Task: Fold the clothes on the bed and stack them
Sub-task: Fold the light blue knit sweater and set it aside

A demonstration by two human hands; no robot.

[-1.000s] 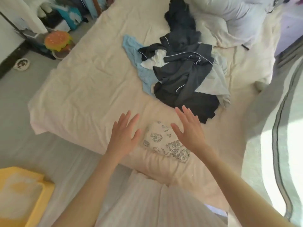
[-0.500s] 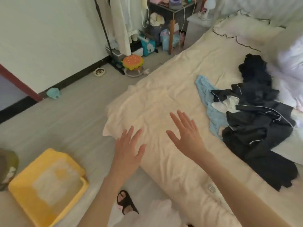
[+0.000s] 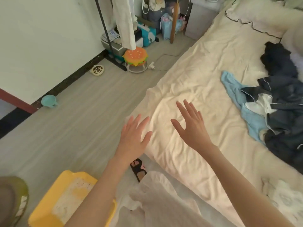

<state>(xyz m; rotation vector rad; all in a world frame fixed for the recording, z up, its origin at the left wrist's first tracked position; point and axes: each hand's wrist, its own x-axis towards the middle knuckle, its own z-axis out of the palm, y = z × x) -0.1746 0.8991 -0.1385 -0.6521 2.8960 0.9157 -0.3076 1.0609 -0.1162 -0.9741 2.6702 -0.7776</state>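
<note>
A loose heap of clothes lies on the right side of the cream bed: dark navy pyjama pieces with white piping, a light blue garment under them, and a white piece between. A patterned white folded cloth sits at the bed's near right edge. My left hand hovers with spread fingers over the bed's near corner and the floor. My right hand hovers flat above bare sheet, fingers straight, holding nothing. Both hands are well left of the heap.
A yellow plastic tray stands on the floor at lower left. A burger-shaped stool, a pet bowl, a teal cup and a clothes rack line the wall. A pillow lies at the bed's head.
The view has swung left, away from the heap, so the floor and wall now show. Both hands stay raised and spread, holding nothing; the patterned cloth has slid to the lower right.
</note>
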